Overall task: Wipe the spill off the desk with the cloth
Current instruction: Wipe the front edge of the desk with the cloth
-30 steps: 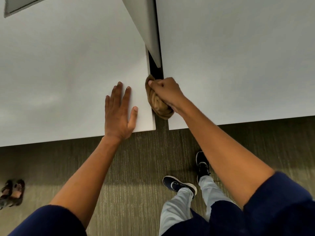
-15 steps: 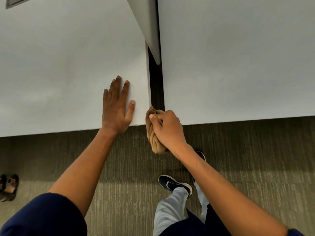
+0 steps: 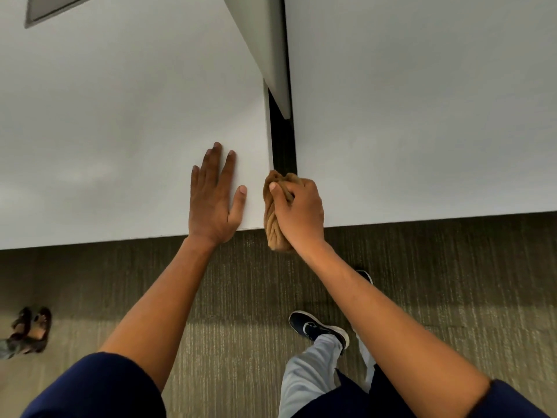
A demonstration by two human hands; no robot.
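Cloth (image 3: 272, 218) bunched in right grip (image 3: 298, 212), seemingly at white desk (image 3: 120, 131) gap; left (image 3: 214, 200) flat; carpet (image 3: 241, 297).

I count two white benches (image 3: 120, 116) (image 3: 422, 101) side by side, with one gap between them. I see one brown cloth (image 3: 272, 224). I see two hands (image 3: 215, 200) (image 3: 300, 212), two dark shoes (image 3: 316, 328) (image 3: 365, 275), and one pair of sandals (image 3: 30, 330).
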